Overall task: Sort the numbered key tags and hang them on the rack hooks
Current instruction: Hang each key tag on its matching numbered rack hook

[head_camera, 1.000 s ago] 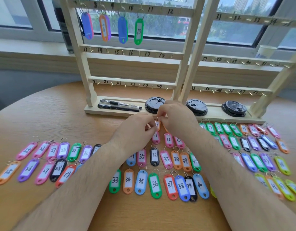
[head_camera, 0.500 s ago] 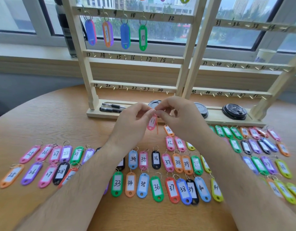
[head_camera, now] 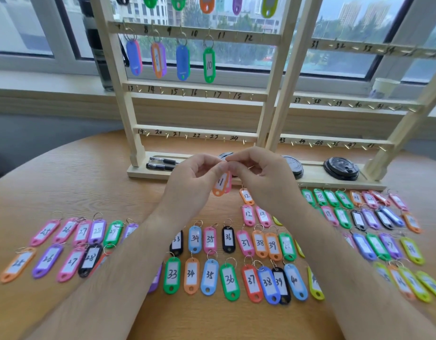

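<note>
While left hand [head_camera: 190, 179] and right hand [head_camera: 264, 179] pinch orange tag [head_camera: 220, 187], rack [head_camera: 199, 86] behind, loose tags [head_camera: 172, 274] below

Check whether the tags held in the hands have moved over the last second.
Yes. The tags rose from the table and now hang in front of the rack base, pinched by left hand and right hand.

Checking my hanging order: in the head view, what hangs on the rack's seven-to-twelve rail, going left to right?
First blue tag → orange tag 8 → second blue tag → green tag 10.
</note>
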